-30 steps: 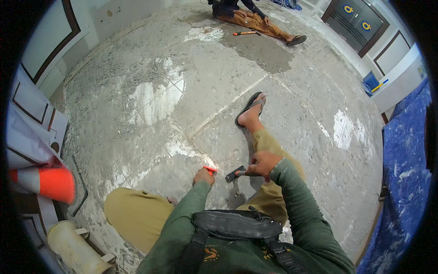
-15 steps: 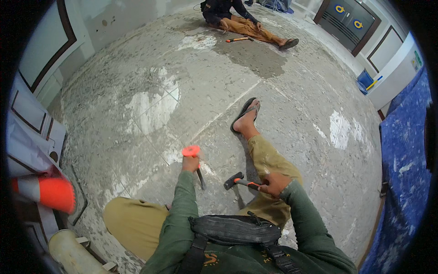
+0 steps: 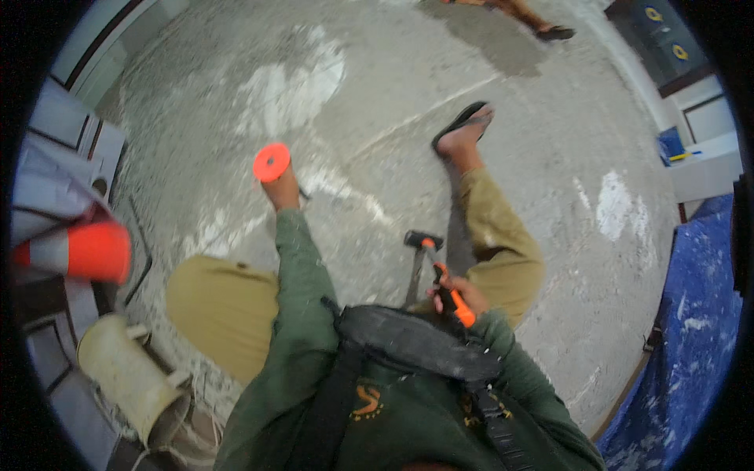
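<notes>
My left hand (image 3: pixel 283 191) is closed round a chisel whose round orange hand guard (image 3: pixel 272 162) sits above the fist. Only a short bit of its dark shank shows beside the fist, over the rough grey floor (image 3: pixel 345 275). Close to my waist, my right hand (image 3: pixel 468 293) grips a club hammer (image 3: pixel 458 306) by its orange and black handle. The hammer's dark head (image 3: pixel 424 239) points away from me, raised above the floor between my legs. Whether the chisel's tip touches the floor cannot be made out.
An orange and white traffic cone (image 3: pixel 94 251) and a dirty cream cylinder (image 3: pixel 137 377) stand at my left. A blue tarp (image 3: pixel 687 314) hangs at the right. Another person's leg (image 3: pixel 526 16) stretches across the far floor. White patches (image 3: pixel 294 86) mark the chipped surface.
My left hand has moved forward and left with the chisel. My right hand has drawn nearer my waist, turning the hammer so its head points away. The view has tipped downward.
</notes>
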The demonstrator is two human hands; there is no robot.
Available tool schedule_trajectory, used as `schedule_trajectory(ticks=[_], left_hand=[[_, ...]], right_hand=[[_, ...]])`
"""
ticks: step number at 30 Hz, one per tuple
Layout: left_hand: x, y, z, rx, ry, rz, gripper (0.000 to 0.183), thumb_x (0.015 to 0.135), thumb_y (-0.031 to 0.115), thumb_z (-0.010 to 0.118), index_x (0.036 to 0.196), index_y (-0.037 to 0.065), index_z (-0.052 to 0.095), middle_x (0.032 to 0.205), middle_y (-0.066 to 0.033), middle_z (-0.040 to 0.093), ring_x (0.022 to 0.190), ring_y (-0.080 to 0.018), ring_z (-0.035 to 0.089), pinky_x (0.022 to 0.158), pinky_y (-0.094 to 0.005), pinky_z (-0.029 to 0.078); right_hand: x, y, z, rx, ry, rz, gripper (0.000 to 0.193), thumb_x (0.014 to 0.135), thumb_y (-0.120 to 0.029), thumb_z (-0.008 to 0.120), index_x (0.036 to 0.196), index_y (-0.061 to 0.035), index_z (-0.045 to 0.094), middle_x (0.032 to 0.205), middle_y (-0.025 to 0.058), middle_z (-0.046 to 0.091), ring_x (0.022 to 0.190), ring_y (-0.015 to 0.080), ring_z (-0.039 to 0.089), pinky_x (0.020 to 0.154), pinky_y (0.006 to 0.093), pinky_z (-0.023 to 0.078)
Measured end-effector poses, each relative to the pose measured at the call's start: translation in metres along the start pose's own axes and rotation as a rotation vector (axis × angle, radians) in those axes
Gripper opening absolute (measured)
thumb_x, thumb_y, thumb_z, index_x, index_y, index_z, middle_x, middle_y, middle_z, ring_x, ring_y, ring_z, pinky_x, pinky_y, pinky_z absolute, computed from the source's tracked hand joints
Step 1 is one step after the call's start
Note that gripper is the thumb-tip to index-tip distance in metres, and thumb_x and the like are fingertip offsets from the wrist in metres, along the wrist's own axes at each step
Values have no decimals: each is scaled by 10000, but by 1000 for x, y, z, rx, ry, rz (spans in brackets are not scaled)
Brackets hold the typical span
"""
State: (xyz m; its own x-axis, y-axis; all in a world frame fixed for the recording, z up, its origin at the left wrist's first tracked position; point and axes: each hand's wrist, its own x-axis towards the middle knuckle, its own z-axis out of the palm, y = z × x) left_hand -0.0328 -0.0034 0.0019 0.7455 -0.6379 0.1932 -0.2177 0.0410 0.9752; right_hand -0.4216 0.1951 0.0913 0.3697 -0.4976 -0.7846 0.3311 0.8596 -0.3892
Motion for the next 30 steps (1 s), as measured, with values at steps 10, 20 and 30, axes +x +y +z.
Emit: schedule_trajectory(ticks=[10,20,30], left_hand=[[-9,-5,-27,-274,29,-141,130,827,41,616,951,40,578,784,-22,568,667,-119,543,545,-281,470],[-40,-9,-2,-165,-193,-87,267,803,107,682,1040,14,600,902,-36,614,755,-106,574,633,-270,490],[-33,-24,3,48,-324,-53,160,827,129,650,948,25,655,917,-46,647,839,-147,596,754,-309,475]], right_hand=[[33,-23,-20,-14,-31,77,222,867,-123,541,1021,34,504,888,141,622,579,118,549,505,250,500],[40,-60,-2,-878,52,21,158,759,-62,623,832,72,583,666,116,612,490,176,581,454,304,469],[54,-70,-26,-822,0,204,220,762,-17,597,945,87,536,739,170,634,579,214,618,528,336,496]])
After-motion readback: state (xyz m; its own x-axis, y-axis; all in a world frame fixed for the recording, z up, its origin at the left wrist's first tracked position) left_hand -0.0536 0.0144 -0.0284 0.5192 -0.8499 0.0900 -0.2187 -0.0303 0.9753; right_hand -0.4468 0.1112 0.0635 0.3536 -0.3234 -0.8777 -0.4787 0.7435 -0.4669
